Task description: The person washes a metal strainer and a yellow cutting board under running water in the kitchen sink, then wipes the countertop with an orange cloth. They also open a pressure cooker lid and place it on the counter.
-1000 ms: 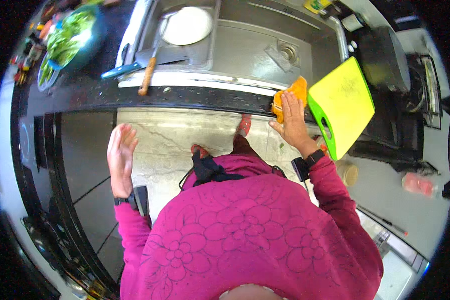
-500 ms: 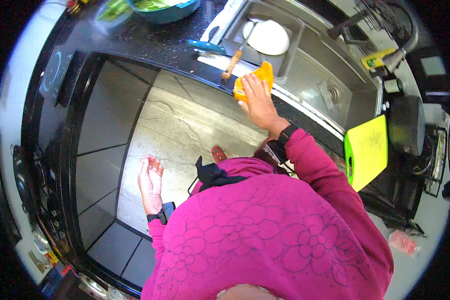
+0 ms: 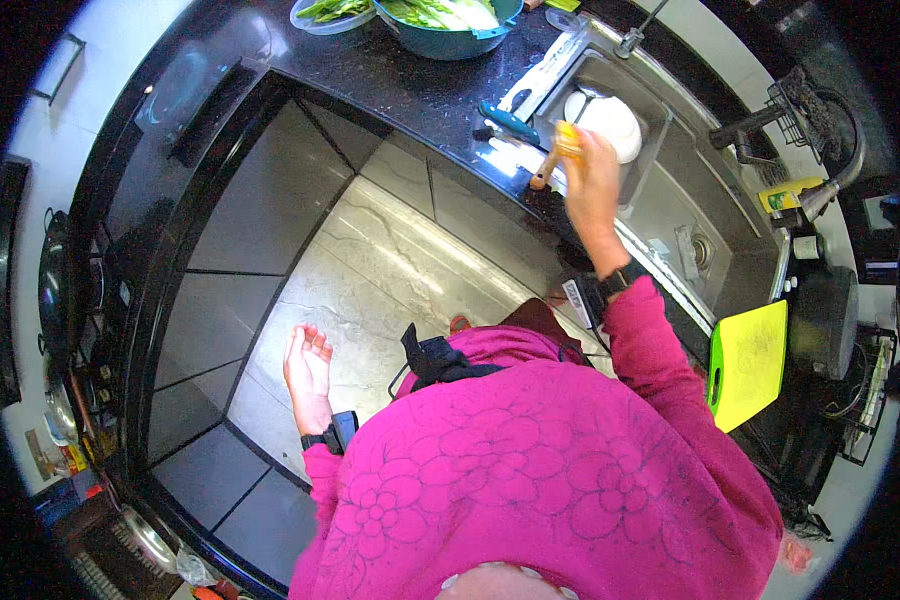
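Note:
My right hand [image 3: 594, 185] is closed round a bunched orange cloth [image 3: 569, 140], held at the sink's front edge and slightly blurred. Just beside the cloth a wooden handle [image 3: 543, 172] lies across the counter edge; its other end is hidden behind my hand. A teal-handled utensil [image 3: 510, 123] rests on the counter to the left of it. Behind my hand a white round dish [image 3: 610, 124] sits in the left basin of the steel sink [image 3: 658, 126]. My left hand [image 3: 308, 372] hangs low over the floor, fingers loosely curled and apart, holding nothing.
A teal bowl of leafy greens [image 3: 450, 38] and a clear container of greens [image 3: 332, 14] stand on the black counter [image 3: 400, 95]. A lime-green cutting board [image 3: 750, 365] leans to the right of the sink. The tap [image 3: 835, 190] arches over the right basin.
My right hand has gone from lying flat on the spread cloth at the counter edge to gripping it bunched up, nearer the left basin. The view has shifted; my left hand stays low.

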Demonstrator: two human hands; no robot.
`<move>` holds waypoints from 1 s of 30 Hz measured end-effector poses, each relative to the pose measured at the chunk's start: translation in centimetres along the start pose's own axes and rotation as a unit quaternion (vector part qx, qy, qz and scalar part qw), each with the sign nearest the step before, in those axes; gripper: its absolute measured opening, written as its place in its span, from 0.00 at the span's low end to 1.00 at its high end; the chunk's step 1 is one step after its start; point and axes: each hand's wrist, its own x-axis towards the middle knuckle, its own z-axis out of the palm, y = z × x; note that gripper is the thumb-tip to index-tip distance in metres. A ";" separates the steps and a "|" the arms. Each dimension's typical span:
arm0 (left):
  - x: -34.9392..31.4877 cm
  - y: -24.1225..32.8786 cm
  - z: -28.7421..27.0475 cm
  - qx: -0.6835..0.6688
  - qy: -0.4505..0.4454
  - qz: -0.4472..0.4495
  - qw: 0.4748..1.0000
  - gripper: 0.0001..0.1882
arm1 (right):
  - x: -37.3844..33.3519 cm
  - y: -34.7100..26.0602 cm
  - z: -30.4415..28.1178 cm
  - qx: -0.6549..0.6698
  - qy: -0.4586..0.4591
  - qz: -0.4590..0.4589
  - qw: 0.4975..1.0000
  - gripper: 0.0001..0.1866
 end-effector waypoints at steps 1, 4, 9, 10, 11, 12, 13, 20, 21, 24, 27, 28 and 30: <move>0.1 -0.2 -0.6 -0.015 0.032 -0.006 0.999 0.06 | 1.2 -1.5 1.4 0.002 0.010 -0.057 0.998 0.21; -0.4 -0.6 -1.5 -0.042 -0.001 0.001 0.999 0.05 | 4.8 -5.3 7.1 0.060 0.019 -0.176 0.982 0.24; -2.9 -0.7 -1.9 -0.030 0.062 0.025 0.997 0.05 | 2.6 -7.2 15.1 -0.045 -0.274 -0.035 0.960 0.29; -3.4 -0.7 -2.3 -0.032 0.063 0.027 0.997 0.06 | 1.9 -6.9 15.5 -0.045 -0.230 -0.068 0.970 0.29; -3.8 -0.7 -2.7 -0.035 0.088 0.023 0.995 0.06 | 1.1 -6.4 15.5 -0.075 -0.248 -0.068 0.964 0.30; -4.3 -1.0 -3.3 -0.042 0.113 0.028 0.992 0.06 | 0.7 -5.6 15.0 -0.052 -0.243 -0.076 0.966 0.29; -4.8 -1.1 -4.1 -0.044 0.130 0.038 0.990 0.06 | 0.2 -5.1 14.2 -0.072 -0.224 -0.098 0.967 0.27; -1.5 0.0 -4.9 -0.124 0.164 -0.001 0.979 0.05 | -0.2 -3.4 10.4 -0.159 -0.303 -0.116 0.932 0.23; -0.4 0.6 -3.7 -0.113 0.156 -0.006 0.981 0.05 | -0.1 -3.5 11.1 -0.180 -0.319 -0.112 0.924 0.24; 4.2 3.3 1.2 -0.045 0.098 -0.027 0.994 0.06 | 1.4 -3.8 13.8 -0.187 -0.320 -0.083 0.925 0.23; 8.2 6.0 6.8 0.021 0.004 0.002 1.000 0.06 | 3.2 -4.6 15.7 -0.216 -0.346 -0.095 0.908 0.25; 9.3 6.7 8.4 0.044 0.007 -0.002 0.999 0.06 | 3.7 -4.9 16.2 -0.225 -0.369 -0.105 0.895 0.26; 11.4 7.8 10.9 0.065 -0.030 -0.005 0.997 0.06 | 4.6 -5.3 16.6 -0.239 -0.342 -0.141 0.898 0.25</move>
